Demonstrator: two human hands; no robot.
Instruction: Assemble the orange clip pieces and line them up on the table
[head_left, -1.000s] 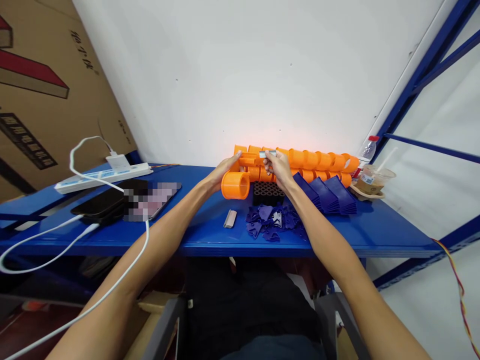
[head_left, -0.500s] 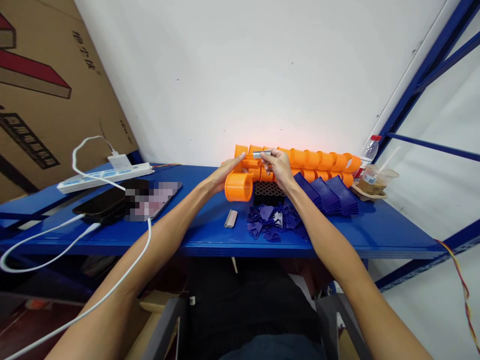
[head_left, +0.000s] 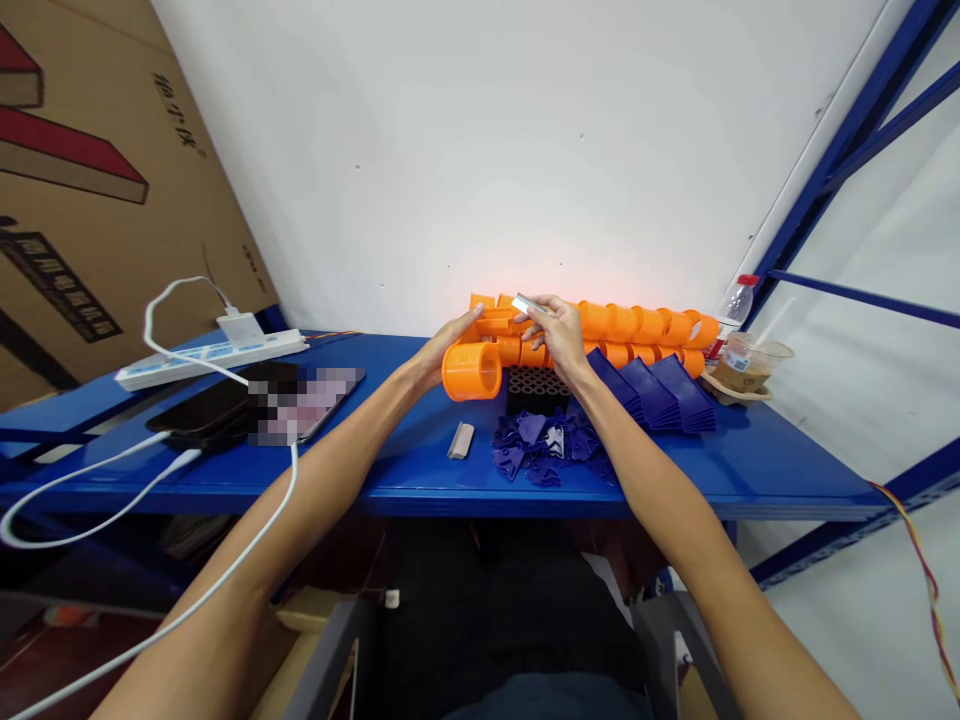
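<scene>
My left hand [head_left: 444, 345] is wrapped round the back of a large orange plastic ring piece [head_left: 472, 368] at the left end of a row of orange ring parts [head_left: 637, 325] along the wall. My right hand [head_left: 553, 332] pinches a small silvery cylinder [head_left: 528, 304] by its fingertips, tilted, just above the orange piece. Right below the hands stands a black block with round holes [head_left: 534, 388], and in front of it lies a heap of small dark-blue plastic pieces [head_left: 540, 445].
A blue shelf top [head_left: 390, 470] bears a small grey block [head_left: 460, 439], stacked dark-blue wedges [head_left: 660, 392], a drink cup [head_left: 742, 362], a water bottle [head_left: 733, 302], two phones [head_left: 217, 405] on white cables and a power strip [head_left: 202, 355]. A cardboard box [head_left: 82, 190] leans at the left.
My right hand has lifted and tilted the silvery cylinder slightly above the orange parts. My left hand has drawn the orange ring piece a little to the left.
</scene>
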